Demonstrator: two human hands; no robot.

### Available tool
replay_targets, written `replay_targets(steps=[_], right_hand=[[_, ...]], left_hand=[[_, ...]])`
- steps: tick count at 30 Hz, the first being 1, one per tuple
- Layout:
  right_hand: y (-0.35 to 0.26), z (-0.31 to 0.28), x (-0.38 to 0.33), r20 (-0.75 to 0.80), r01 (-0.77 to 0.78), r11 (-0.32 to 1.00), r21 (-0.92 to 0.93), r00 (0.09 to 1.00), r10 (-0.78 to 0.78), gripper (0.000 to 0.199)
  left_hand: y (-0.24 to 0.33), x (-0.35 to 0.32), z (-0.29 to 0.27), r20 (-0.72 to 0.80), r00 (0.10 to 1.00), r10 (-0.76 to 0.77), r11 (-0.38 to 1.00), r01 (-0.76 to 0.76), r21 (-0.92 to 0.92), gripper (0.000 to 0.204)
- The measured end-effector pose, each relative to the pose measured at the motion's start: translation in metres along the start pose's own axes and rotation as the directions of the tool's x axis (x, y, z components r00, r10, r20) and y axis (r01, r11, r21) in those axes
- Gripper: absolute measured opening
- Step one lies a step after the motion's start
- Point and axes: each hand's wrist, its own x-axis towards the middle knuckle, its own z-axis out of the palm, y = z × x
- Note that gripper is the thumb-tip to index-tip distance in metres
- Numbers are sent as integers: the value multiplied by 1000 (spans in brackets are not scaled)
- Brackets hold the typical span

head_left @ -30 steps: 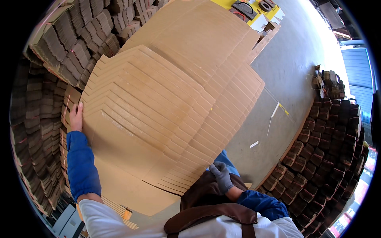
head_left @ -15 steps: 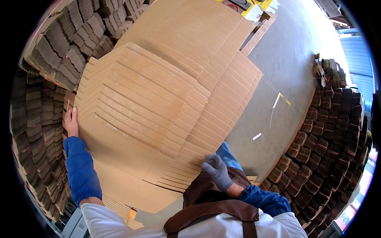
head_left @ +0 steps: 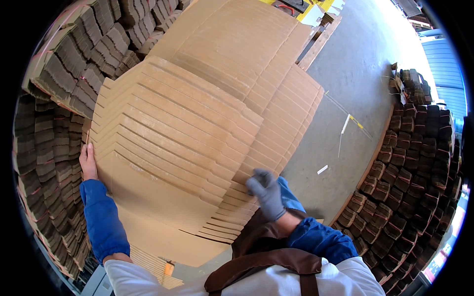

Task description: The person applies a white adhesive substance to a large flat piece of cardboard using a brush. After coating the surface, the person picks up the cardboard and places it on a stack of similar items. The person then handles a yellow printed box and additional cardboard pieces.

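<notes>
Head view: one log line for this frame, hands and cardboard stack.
left hand: bare, flat on left edge of cardboard stack | right hand: grey glove, at stack's right edge | bundled stacks: beside, on floor

Cardboard warehouse: stacked flat cartons (head_left: 197,128), bundled stacks (head_left: 410,163), concrete floor (head_left: 355,74)

- I am wearing a grey knitted work glove on my right hand (head_left: 266,195); it is covering the fingers and the wrist.
- My left hand (head_left: 89,162) is going bare, with no glove on it.
- I am wearing bright blue sleeve covers on both forearms, each gathering at the cuff and ending near the elbow.
- Under them I am wearing a white top.
- I am wearing a dark brown apron, its straps crossing my chest.
</notes>
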Motion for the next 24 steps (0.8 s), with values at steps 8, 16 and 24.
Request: replay_targets(steps=[8,16,24], right_hand=[[26,-65,-25,-13,-133,991,-26,991,133,41],[35,-57,-50,387,-445,892,80,838,384,57],[76,-61,-63,350,-437,881,-182,809,473,44]], left_hand=[[16,-5,-1,-20,999,-35,998,34,-43,28],[5,-1,-13,36,999,-35,997,37,-65,27],[7,1,3,49,999,-7,998,4,64,31]])
